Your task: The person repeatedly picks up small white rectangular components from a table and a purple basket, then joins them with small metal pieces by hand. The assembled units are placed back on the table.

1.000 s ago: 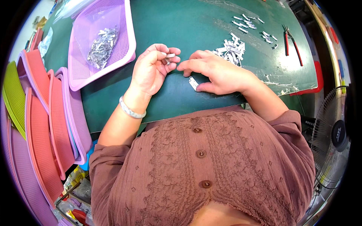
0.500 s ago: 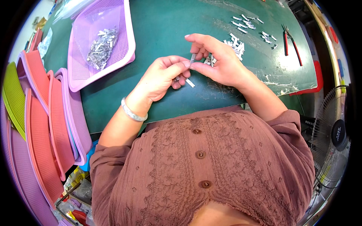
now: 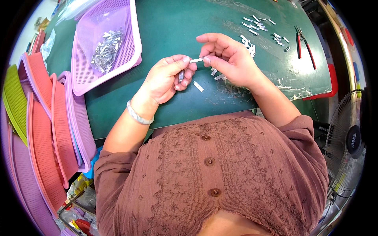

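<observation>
A small silver metal clip-like strip (image 3: 196, 60) lies level between my two hands. My left hand (image 3: 164, 76) pinches its left end with thumb and forefinger, and a second small metal piece (image 3: 181, 75) shows against the curled lower fingers. The thumb and a finger of my right hand (image 3: 228, 59) close on the right end, while its forefinger stretches out above. A loose strip (image 3: 198, 86) lies on the green table just below. Partly hidden behind my right hand is a pile of similar pieces (image 3: 248, 45).
Several metal pieces (image 3: 258, 24) lie in loose groups at the far right, near red-handled pliers (image 3: 302, 45). A lilac basket (image 3: 138, 39) on the left holds a clear bag of metal pieces (image 3: 107, 51). Stacked coloured baskets (image 3: 47, 137) stand left; a fan (image 3: 346, 141) stands right.
The strip between my hands has turned from steep to nearly level. My left hand has risen slightly, my right fingers have shifted, and the loose strip on the table shows fully.
</observation>
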Tool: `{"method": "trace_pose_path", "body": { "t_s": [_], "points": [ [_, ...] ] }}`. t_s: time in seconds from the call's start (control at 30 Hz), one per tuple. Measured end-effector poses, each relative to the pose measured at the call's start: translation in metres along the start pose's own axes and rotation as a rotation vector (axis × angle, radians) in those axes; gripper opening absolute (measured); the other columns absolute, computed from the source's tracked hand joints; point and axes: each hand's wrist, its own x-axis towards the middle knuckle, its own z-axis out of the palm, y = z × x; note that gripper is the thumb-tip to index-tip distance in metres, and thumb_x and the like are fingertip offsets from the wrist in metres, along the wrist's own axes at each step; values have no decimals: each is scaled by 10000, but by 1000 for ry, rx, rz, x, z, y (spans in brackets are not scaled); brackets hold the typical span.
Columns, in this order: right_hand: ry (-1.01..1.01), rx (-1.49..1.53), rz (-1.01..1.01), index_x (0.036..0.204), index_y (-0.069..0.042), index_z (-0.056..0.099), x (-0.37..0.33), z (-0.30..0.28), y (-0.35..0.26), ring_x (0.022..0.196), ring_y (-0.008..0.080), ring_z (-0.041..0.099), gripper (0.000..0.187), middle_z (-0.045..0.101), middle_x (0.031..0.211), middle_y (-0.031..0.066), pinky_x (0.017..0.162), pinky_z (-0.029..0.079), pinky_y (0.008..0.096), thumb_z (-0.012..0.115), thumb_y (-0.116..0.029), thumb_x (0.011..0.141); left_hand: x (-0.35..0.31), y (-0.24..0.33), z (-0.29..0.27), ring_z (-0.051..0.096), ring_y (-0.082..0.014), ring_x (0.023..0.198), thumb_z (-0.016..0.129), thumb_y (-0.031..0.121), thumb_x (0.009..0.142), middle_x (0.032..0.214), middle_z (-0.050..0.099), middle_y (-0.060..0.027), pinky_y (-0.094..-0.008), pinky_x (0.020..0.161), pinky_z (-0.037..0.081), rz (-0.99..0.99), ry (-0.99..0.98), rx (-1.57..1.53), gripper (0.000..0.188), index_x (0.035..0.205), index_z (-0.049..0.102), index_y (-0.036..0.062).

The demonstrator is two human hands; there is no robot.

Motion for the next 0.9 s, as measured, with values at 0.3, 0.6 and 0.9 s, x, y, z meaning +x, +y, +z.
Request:
{"method": "trace_pose_path", "body": {
  "t_s": [0.3, 0.6, 0.9],
  "points": [
    [0, 82, 106, 1173, 14, 453, 1, -1, -3, 731, 70, 528, 349, 561, 824, 24, 681, 446, 212, 535, 9, 834, -2, 1, 2, 448, -95, 530, 475, 234, 910, 657, 514, -36, -172, 409, 305, -23, 5, -42, 251, 830, 560, 11],
    [-3, 87, 99, 1184, 11, 442, 0, -1, -3, 755, 78, 540, 385, 561, 832, 31, 699, 447, 212, 548, 33, 815, -1, 2, 5, 451, -71, 518, 532, 221, 880, 647, 517, -13, -162, 400, 301, -15, 60, 31, 219, 821, 570, 13],
    [0, 51, 37, 1212, -19, 425, 0, -1, 0, 815, 93, 549, 471, 554, 867, 39, 740, 443, 226, 555, 80, 771, -2, -1, 11, 443, -44, 523, 590, 154, 843, 652, 506, 14, -152, 424, 309, 78, 160, 168, 134, 864, 577, 22]
  ]
}}
